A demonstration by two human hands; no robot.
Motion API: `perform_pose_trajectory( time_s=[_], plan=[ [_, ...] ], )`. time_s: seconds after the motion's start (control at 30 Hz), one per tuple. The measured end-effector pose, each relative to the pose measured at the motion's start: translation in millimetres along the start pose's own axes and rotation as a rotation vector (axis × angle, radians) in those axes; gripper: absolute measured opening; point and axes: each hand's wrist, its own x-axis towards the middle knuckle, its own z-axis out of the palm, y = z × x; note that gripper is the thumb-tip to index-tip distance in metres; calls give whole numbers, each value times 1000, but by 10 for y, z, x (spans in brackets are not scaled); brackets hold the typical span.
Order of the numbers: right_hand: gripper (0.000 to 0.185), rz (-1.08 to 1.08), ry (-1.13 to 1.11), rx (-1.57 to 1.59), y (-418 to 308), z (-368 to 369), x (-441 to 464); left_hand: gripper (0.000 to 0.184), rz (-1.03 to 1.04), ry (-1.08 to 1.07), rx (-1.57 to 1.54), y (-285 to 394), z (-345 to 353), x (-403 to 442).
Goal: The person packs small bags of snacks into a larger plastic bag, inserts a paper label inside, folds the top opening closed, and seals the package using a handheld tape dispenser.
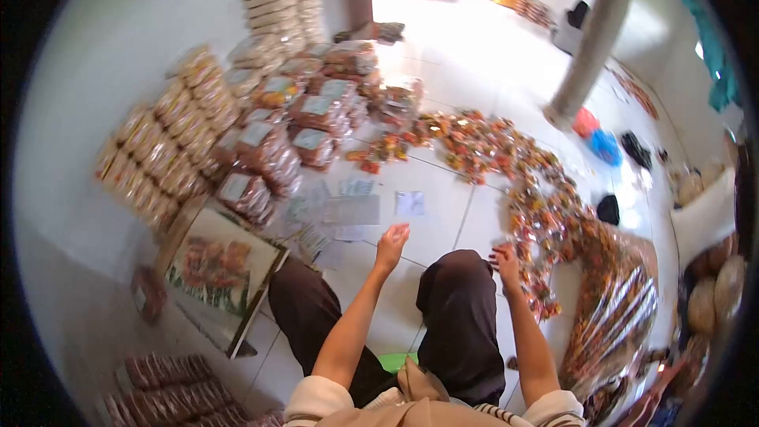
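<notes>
My left hand [390, 247] hangs above the tiled floor between my knees and the plastic sleeves, fingers stretched out and nothing visible in it. Just beyond it lie a clear plastic bag [353, 210] and a small whitish-blue sheet [409, 203]. Over on the other side, my right hand [506, 262] is beside my right knee, fingers apart, at the inner edge of a long curved heap of small orange-and-green wrapped packets [545, 190]. No packet can be made out in its fingers.
Packed bags of reddish-brown packets [265, 146] and stacks of pale packs [162, 142] line the left wall. A picture-covered box [213, 261] stands by my left knee. A large clear sack of packets [613, 300] lies right. A pillar [597, 39] rises behind the heap.
</notes>
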Motion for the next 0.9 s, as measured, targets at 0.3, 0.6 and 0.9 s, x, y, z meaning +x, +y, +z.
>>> perform_pose_trajectory(
  time_s=[0.3, 0.6, 0.9],
  plan=[
    [20, 333, 242, 42, 1283, -610, -284, 27, -212, -383, 151, -915, 1241, -204],
    [22, 15, 443, -477, 1330, -843, 583, 30, 35, -478, 310, -1069, 2826, 665],
    [65, 69, 482, -797, 1566, -946, 1533, 62, 47, -273, 276, -1037, 4141, 1409]
  ],
)
